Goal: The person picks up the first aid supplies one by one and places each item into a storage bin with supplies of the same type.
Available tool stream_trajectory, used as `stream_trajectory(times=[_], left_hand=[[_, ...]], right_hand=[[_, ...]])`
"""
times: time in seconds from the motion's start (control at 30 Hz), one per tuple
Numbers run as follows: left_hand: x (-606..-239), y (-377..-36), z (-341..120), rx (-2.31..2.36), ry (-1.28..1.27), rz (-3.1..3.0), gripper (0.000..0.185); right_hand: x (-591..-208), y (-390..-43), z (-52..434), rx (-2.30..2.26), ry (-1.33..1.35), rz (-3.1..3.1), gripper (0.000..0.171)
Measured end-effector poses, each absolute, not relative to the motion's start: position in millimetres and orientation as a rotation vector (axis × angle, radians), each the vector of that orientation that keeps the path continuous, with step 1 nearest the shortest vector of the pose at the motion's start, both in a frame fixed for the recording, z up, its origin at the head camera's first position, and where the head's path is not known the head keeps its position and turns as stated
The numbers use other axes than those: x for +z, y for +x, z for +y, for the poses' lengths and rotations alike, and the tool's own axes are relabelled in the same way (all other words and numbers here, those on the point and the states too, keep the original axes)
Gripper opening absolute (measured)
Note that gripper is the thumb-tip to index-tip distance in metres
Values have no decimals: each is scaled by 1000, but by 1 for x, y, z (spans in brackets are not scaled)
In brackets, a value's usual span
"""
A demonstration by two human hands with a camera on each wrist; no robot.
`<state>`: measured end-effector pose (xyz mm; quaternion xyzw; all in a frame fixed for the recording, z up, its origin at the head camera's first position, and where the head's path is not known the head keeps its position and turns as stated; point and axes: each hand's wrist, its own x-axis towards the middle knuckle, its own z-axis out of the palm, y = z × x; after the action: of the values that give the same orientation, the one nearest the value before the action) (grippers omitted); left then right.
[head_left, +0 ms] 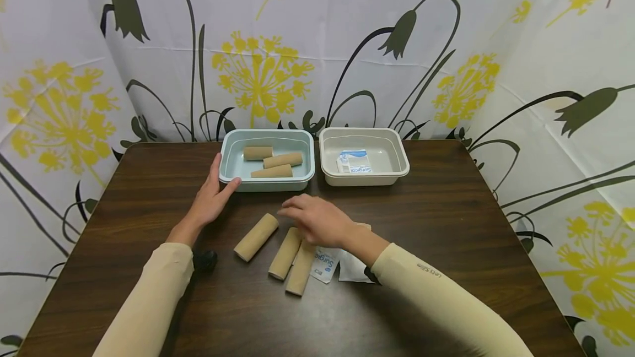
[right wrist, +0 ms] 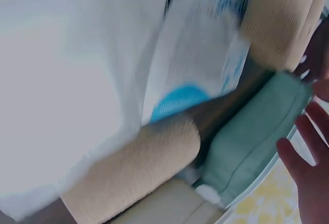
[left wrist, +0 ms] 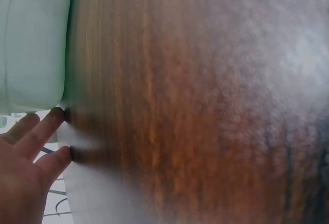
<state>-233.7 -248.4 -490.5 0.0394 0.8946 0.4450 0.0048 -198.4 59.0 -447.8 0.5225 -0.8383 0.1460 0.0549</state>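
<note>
My left hand [head_left: 210, 200] is at the left end of the pale blue tray [head_left: 268, 187], its thumb at the front rim and its fingers straight along the side. Three tan bandage rolls [head_left: 283, 160] lie inside that tray. Over the table, my right hand [head_left: 317, 219] hovers above two more rolls [head_left: 300, 277], covering their far ends; its fingers [right wrist: 303, 131] are spread with nothing held between them in the right wrist view. Another bandage roll [head_left: 256, 237] lies apart, to the left of these two.
A cream tray [head_left: 364, 180] stands right of the blue one, with a white-and-blue printed packet [head_left: 354, 161] inside. Beneath the right forearm lie a "Surgical" packet [head_left: 324, 265], a white packet [head_left: 354, 269] and a partly hidden roll [right wrist: 139, 162]. A flowered curtain [head_left: 307, 81] hangs behind the table.
</note>
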Motion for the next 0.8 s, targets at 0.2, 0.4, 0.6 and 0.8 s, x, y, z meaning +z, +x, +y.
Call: stream_trajectory(times=[0.2,0.4,0.6,0.8], left_hand=[[-491,-234,-249,1402,129,2804,86],[-492,-233,-250,1410,131,2802,85],[-492,-232,-249,1409,131,2806,85],[-491,-233,-247,1400,134,2815,85]], right_hand=[[-451,-170,56,282,1801,-2590,38],[-455,-157,48,31,1847,-2610,43],[-456,-157,41,-47,1863,-2606,49],[-453,-158,32,-79,1884,-2643,47]])
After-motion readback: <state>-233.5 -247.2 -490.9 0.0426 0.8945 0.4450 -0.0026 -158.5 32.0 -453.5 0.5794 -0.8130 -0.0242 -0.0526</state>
